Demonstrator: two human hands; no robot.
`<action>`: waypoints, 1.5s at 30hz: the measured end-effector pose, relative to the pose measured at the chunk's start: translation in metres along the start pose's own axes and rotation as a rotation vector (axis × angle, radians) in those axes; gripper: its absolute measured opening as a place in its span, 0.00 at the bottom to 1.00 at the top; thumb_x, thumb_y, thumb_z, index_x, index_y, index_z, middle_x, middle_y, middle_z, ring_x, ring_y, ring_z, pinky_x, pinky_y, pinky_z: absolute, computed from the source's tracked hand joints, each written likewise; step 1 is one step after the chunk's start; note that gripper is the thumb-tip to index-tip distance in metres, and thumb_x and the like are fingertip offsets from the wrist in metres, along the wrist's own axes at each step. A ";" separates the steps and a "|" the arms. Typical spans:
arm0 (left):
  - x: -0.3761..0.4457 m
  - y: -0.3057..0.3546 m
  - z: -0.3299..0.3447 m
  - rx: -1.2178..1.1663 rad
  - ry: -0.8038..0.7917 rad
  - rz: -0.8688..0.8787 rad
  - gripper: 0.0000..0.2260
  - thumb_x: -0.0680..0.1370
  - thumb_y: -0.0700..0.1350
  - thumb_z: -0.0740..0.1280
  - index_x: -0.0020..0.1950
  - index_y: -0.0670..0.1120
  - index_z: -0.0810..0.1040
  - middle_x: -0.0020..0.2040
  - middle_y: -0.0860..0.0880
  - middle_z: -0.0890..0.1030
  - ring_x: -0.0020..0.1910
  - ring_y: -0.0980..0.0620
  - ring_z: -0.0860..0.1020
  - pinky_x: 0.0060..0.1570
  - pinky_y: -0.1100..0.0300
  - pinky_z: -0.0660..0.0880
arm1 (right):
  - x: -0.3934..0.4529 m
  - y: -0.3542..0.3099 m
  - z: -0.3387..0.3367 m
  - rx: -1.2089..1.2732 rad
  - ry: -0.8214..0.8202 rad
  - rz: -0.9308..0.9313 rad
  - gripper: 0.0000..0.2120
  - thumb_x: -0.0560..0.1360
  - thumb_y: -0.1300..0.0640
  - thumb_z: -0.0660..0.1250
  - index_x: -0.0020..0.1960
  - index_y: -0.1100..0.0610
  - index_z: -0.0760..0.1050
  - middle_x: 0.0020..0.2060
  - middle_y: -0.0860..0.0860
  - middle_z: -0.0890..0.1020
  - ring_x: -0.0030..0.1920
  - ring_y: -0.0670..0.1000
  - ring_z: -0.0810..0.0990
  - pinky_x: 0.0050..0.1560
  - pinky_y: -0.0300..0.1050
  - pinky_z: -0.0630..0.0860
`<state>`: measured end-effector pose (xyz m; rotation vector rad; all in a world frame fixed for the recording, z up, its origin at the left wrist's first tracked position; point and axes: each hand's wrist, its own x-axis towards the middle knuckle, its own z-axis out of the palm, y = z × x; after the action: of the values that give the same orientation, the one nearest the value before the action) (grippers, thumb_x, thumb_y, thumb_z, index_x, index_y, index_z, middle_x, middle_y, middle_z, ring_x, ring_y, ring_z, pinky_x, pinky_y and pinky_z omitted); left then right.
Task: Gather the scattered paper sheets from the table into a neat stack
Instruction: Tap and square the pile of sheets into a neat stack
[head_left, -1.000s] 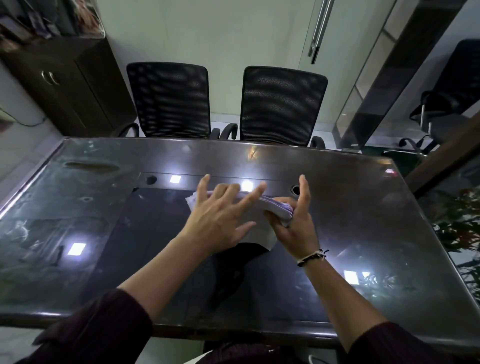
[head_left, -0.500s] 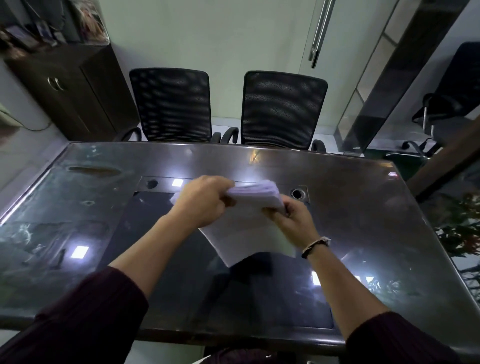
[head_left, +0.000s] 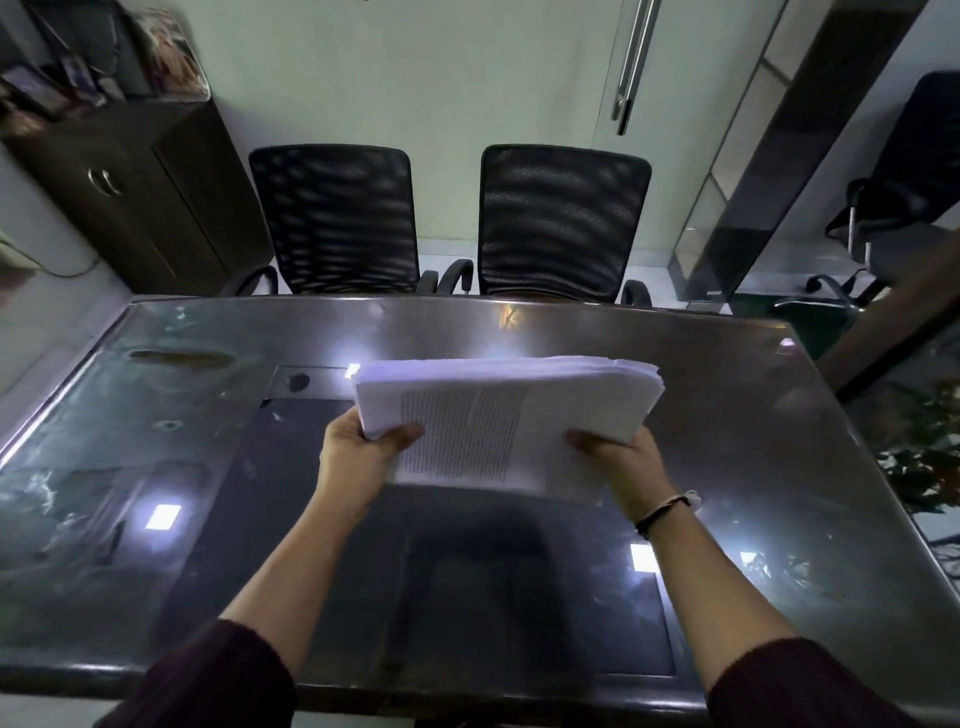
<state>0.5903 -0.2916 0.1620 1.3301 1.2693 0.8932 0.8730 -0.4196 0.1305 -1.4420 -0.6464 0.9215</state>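
Thick paper stack (head_left: 511, 410) held up off the glass table (head_left: 779, 441), left hand (head_left: 358, 460) and right hand (head_left: 621, 462) each pinching a near corner. Far edge sagging, pretty uneven; could easily fan out and slide loose with only thumbs on top.

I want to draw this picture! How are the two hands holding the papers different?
The left hand grips the paper stack at its left corner, while the right hand holds the right side. The right wrist wears a dark bracelet; the left wrist is bare. Both hands have a thumb on top of the printed page, and both hold the stack above the table.
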 end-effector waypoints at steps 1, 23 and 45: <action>-0.001 -0.001 0.005 -0.030 0.044 0.001 0.11 0.71 0.35 0.80 0.43 0.51 0.85 0.35 0.60 0.85 0.34 0.65 0.81 0.41 0.62 0.78 | -0.002 -0.001 0.003 0.006 0.021 -0.026 0.17 0.62 0.59 0.84 0.50 0.55 0.86 0.46 0.52 0.87 0.46 0.50 0.85 0.49 0.51 0.80; 0.000 -0.068 0.061 -0.098 0.041 -0.146 0.14 0.75 0.41 0.77 0.59 0.52 0.83 0.50 0.52 0.87 0.50 0.55 0.86 0.47 0.58 0.83 | -0.012 0.026 0.008 -0.102 -0.018 -0.080 0.16 0.78 0.68 0.69 0.56 0.48 0.84 0.50 0.48 0.86 0.52 0.47 0.83 0.56 0.42 0.78; 0.009 -0.100 0.049 0.035 0.004 -0.245 0.12 0.72 0.42 0.80 0.53 0.48 0.84 0.47 0.50 0.88 0.52 0.47 0.85 0.48 0.58 0.80 | -0.001 0.049 -0.016 -0.245 0.048 0.080 0.19 0.72 0.70 0.76 0.48 0.46 0.82 0.38 0.39 0.86 0.44 0.41 0.83 0.50 0.39 0.76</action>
<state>0.6187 -0.3025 0.0547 1.1696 1.4208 0.7050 0.8791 -0.4342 0.0810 -1.7130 -0.6877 0.8891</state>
